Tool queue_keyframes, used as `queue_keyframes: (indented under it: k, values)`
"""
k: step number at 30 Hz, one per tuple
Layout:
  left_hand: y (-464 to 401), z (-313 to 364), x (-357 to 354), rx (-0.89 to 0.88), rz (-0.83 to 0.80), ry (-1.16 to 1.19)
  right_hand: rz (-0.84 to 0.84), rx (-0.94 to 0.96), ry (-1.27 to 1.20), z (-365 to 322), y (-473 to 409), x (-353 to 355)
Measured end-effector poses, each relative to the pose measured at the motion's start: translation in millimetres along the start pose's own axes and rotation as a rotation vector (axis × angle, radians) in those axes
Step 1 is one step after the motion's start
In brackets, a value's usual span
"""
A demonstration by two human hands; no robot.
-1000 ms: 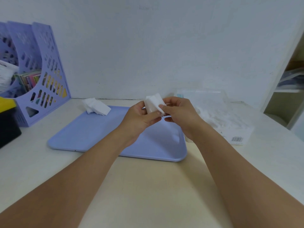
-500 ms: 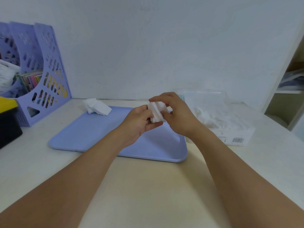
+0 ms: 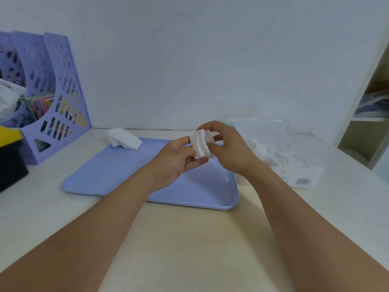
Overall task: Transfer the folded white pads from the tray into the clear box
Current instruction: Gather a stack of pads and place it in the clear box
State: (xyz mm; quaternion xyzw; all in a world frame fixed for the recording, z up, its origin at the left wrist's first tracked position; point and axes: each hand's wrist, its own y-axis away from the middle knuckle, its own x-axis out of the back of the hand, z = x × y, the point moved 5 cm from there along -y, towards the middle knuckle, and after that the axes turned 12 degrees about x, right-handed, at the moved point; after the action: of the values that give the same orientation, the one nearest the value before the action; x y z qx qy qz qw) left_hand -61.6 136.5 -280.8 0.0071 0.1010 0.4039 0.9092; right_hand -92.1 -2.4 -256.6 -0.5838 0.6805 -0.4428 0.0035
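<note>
A small stack of folded white pads [image 3: 201,145] is held on edge above the blue tray [image 3: 117,175]. My left hand [image 3: 175,160] supports the stack from the left and below, thumb and fingers pinching it. My right hand [image 3: 228,149] curls over its top and right side, fingers gripping the stack. A second pile of white pads [image 3: 123,138] lies at the tray's far left corner. The clear box [image 3: 275,144], holding white pads, stands right of the tray, partly hidden behind my right hand.
A purple file rack [image 3: 49,98] with papers stands at the far left by the wall. A black and yellow object [image 3: 10,157] sits at the left edge. An open shelf unit [image 3: 366,123] is at the right.
The held stack has been turned upright on edge between both hands, and my right hand's fingers have moved over its top. The hands stayed above the tray's far right part.
</note>
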Motion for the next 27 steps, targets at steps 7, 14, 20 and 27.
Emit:
queue_keyframes:
  k: [7,14,20,27]
  values:
    - [0.2,-0.4,1.0,0.012,-0.014,0.021,0.004,0.006,-0.012,1.0,-1.2,0.8]
    - [0.0,-1.1,1.4,-0.015,-0.015,-0.023,0.003,-0.009,-0.023,2.8,-1.6,2.4]
    - [-2.6,-3.2,1.7,-0.035,0.060,-0.025,0.004,0.000,-0.025,-0.2,-1.5,-0.7]
    - [-5.7,-3.3,3.8,-0.003,0.027,0.156,0.060,-0.008,-0.071,-4.0,-0.5,2.3]
